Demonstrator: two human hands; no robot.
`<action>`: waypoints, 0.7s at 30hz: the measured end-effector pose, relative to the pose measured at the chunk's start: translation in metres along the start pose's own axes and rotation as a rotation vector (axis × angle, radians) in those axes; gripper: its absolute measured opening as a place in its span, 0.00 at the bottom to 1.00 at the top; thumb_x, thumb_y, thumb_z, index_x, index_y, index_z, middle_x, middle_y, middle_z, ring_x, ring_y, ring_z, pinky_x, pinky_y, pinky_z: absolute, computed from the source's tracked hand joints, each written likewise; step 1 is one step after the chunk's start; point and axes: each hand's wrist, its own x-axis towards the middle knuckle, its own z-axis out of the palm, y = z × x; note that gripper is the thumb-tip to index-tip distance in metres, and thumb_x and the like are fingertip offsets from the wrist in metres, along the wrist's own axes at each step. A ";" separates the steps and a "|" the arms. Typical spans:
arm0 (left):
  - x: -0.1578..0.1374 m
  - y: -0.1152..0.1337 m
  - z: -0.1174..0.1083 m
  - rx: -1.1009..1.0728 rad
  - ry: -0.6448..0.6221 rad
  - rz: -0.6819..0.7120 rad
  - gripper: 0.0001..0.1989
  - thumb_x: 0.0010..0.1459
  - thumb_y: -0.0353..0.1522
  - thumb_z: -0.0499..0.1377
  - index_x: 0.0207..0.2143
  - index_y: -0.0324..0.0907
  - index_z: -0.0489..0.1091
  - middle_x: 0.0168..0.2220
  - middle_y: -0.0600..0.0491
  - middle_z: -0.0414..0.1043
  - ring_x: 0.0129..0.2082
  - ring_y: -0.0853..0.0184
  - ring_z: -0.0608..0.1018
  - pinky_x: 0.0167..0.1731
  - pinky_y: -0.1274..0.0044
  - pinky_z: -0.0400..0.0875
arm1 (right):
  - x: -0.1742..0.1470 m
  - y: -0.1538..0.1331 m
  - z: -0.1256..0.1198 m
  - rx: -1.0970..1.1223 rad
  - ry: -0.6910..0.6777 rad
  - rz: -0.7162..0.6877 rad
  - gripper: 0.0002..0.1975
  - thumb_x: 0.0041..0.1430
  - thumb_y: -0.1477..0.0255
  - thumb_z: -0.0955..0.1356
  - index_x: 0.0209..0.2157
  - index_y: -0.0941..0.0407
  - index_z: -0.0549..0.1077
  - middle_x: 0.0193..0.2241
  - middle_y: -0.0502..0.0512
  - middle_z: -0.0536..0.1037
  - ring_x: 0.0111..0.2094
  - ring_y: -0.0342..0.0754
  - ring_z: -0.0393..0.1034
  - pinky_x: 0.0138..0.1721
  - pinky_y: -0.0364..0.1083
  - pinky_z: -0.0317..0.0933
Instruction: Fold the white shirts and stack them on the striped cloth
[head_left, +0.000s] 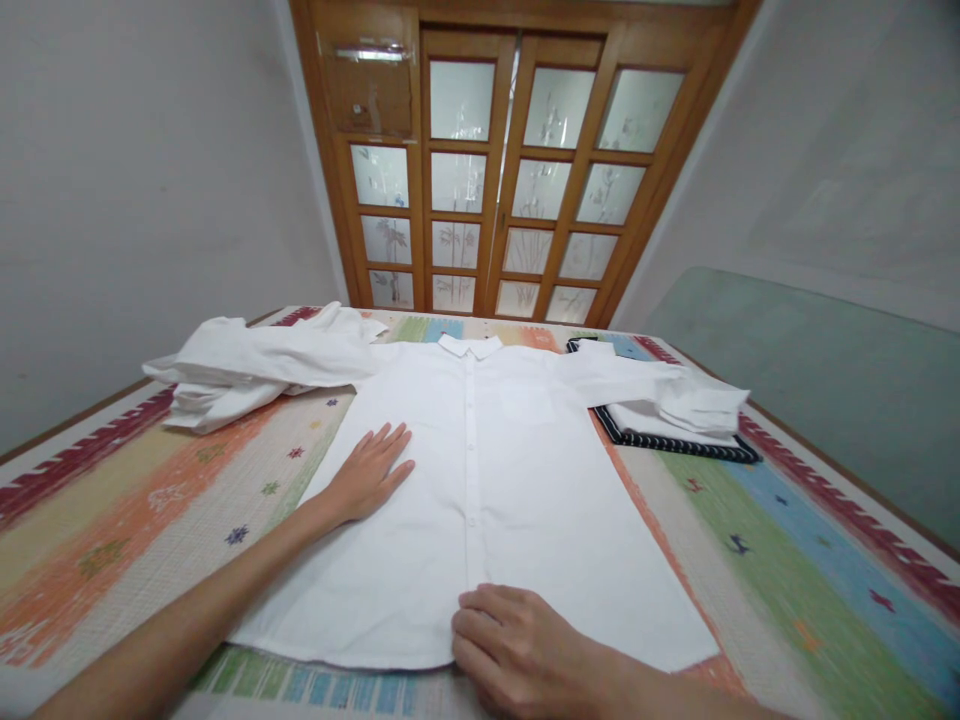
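Observation:
A white button-up shirt lies spread front side up, its collar at the far end and its sleeves out to both sides. My left hand rests flat on the shirt's left front panel, fingers spread. Down at the bottom hem, by the button strip, my right hand has its fingers curled closed on the shirt's edge. The fingertips of that hand are partly hidden. The left sleeve reaches over a pile of white clothes, and the right sleeve lies across folded clothes.
A patterned, striped tablecloth covers the table. Folded white cloth and a black-and-white striped piece lie at the right. Beyond the table stand wooden doors with glass panes. A pale green board leans along the right wall.

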 end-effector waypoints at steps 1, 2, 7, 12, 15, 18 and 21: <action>0.000 0.000 0.000 0.002 -0.001 0.000 0.34 0.66 0.49 0.37 0.67 0.40 0.53 0.68 0.47 0.49 0.69 0.57 0.50 0.66 0.61 0.45 | 0.002 -0.001 0.000 -0.018 0.007 -0.004 0.07 0.62 0.77 0.63 0.29 0.56 0.67 0.25 0.52 0.72 0.27 0.45 0.64 0.28 0.45 0.57; 0.000 0.000 0.000 0.003 -0.002 0.003 0.34 0.66 0.49 0.37 0.67 0.40 0.53 0.68 0.47 0.49 0.69 0.57 0.50 0.66 0.61 0.45 | 0.004 -0.002 0.000 -0.032 0.013 -0.009 0.08 0.62 0.77 0.63 0.28 0.56 0.66 0.24 0.51 0.71 0.25 0.45 0.63 0.25 0.45 0.54; 0.000 0.000 -0.002 0.004 -0.010 0.016 0.33 0.67 0.48 0.37 0.66 0.39 0.53 0.68 0.47 0.48 0.69 0.56 0.50 0.66 0.61 0.45 | 0.011 -0.002 -0.010 0.052 0.030 0.035 0.10 0.65 0.73 0.63 0.27 0.55 0.66 0.24 0.50 0.72 0.25 0.44 0.62 0.25 0.45 0.50; -0.001 0.001 -0.004 -0.002 -0.018 0.017 0.34 0.66 0.48 0.37 0.66 0.39 0.53 0.68 0.46 0.48 0.69 0.56 0.49 0.66 0.61 0.44 | 0.014 0.001 -0.022 0.200 -0.002 0.119 0.07 0.62 0.74 0.63 0.30 0.56 0.68 0.28 0.52 0.74 0.29 0.44 0.64 0.30 0.44 0.54; -0.001 0.000 -0.003 -0.002 -0.022 0.015 0.34 0.66 0.49 0.37 0.67 0.38 0.52 0.68 0.46 0.48 0.69 0.56 0.49 0.66 0.62 0.44 | 0.016 0.002 -0.028 0.159 -0.090 0.093 0.09 0.62 0.66 0.65 0.29 0.55 0.69 0.29 0.52 0.74 0.30 0.46 0.63 0.29 0.45 0.53; 0.000 -0.001 -0.002 -0.011 -0.014 0.025 0.34 0.66 0.49 0.37 0.66 0.38 0.53 0.68 0.46 0.48 0.69 0.55 0.50 0.65 0.61 0.45 | 0.018 0.002 -0.032 0.122 -0.140 0.059 0.11 0.60 0.63 0.67 0.29 0.55 0.69 0.30 0.53 0.73 0.33 0.47 0.62 0.31 0.46 0.53; 0.000 -0.001 -0.002 -0.016 -0.003 0.029 0.34 0.66 0.49 0.38 0.66 0.39 0.53 0.68 0.46 0.48 0.69 0.55 0.50 0.65 0.60 0.46 | 0.019 0.002 -0.034 0.074 -0.158 0.039 0.06 0.59 0.69 0.67 0.29 0.56 0.69 0.32 0.53 0.73 0.35 0.48 0.61 0.33 0.47 0.52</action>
